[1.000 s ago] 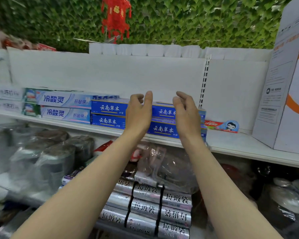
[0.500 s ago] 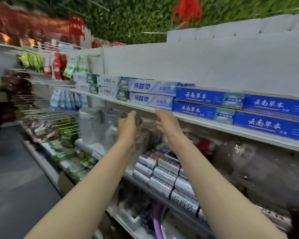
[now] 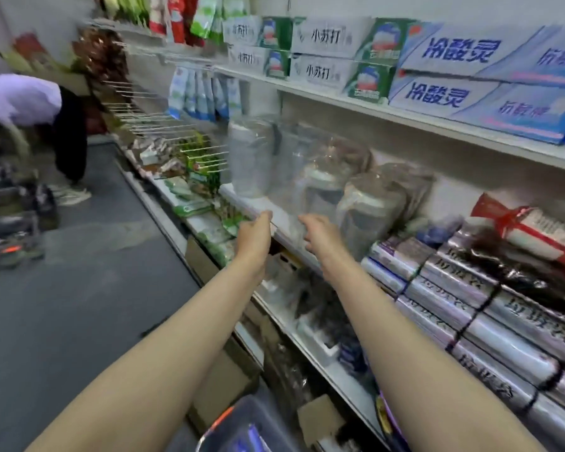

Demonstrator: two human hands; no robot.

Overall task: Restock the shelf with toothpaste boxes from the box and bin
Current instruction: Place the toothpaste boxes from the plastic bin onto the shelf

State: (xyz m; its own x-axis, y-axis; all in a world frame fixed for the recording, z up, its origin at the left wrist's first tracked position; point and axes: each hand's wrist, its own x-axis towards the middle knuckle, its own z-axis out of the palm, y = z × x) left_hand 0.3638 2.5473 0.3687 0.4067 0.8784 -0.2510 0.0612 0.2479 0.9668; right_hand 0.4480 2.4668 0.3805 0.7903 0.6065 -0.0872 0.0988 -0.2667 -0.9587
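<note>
Hands empty: left hand [image 3: 254,234] and right hand [image 3: 318,235] have loose fingers, holding nothing, out by the lower shelf edge [image 3: 284,238]. Toothpaste boxes [image 3: 490,89] sit stacked on the upper shelf [image 3: 437,123]. Looks like between loads; next move: reach down to the bin [image 3: 242,425] for more.

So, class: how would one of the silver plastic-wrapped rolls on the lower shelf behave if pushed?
The silver roll looks round, so probably apt to roll. Its glossy wrap likely feels slippery. Black bands tie the rolls together, so the bundle may shift as one.
</note>
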